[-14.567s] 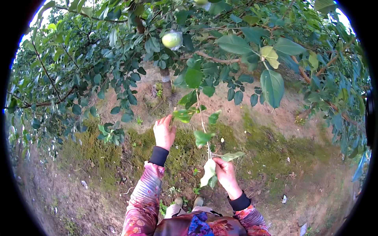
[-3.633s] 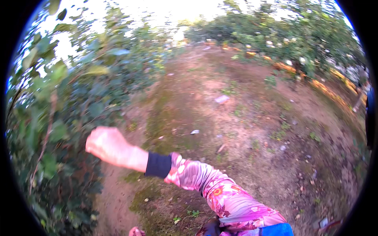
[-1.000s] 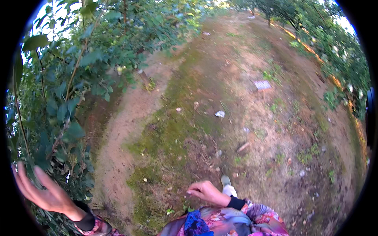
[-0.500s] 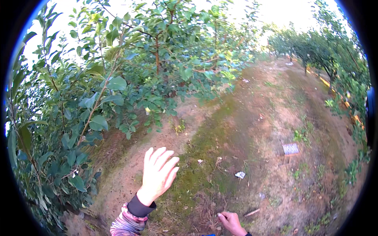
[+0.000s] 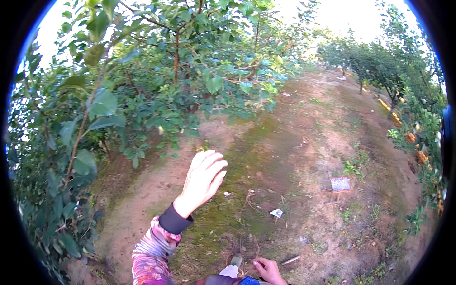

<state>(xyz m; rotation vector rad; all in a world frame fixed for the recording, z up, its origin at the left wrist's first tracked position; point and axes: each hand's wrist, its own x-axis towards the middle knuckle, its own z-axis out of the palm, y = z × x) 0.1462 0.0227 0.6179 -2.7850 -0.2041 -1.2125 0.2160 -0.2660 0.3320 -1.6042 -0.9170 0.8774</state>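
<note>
- Path (image 5: 294, 171), wide, made of brown dirt with green moss, goes from the person's feet to far away.
- The bare left hand (image 5: 202, 178) is up high over the left part of the path. Its fingers are long and straight, side by side, with the tips a little apart. The tree is the big thing nearest to it.
- The bare right hand (image 5: 268, 271) is low, over the near end of the path. Its fingers are curled in; I cannot tell if they pinch something.
- The big green leafy tree (image 5: 176, 61) with thin brown branches stands along the left side of the path. One small pale round thing (image 5: 160, 129) hangs in it, left of the path.
- A long brown branch with big green leaves (image 5: 85, 118) stands well left of the path.
- The pink and purple flowery sleeve (image 5: 154, 251) with a black cuff (image 5: 175, 218) comes up over the near left part of the path.
- A grey-green shoe (image 5: 236, 260) is on the near end of the path.
- A brown stick (image 5: 290, 260) lies there on the path too.
- A crumpled white scrap (image 5: 276, 213) lies near the middle of the path.
- A flat box shape with a whitish top (image 5: 340, 183) sits on the path's right half.
- Dark green trees (image 5: 387, 76) line the path's right side.
</note>
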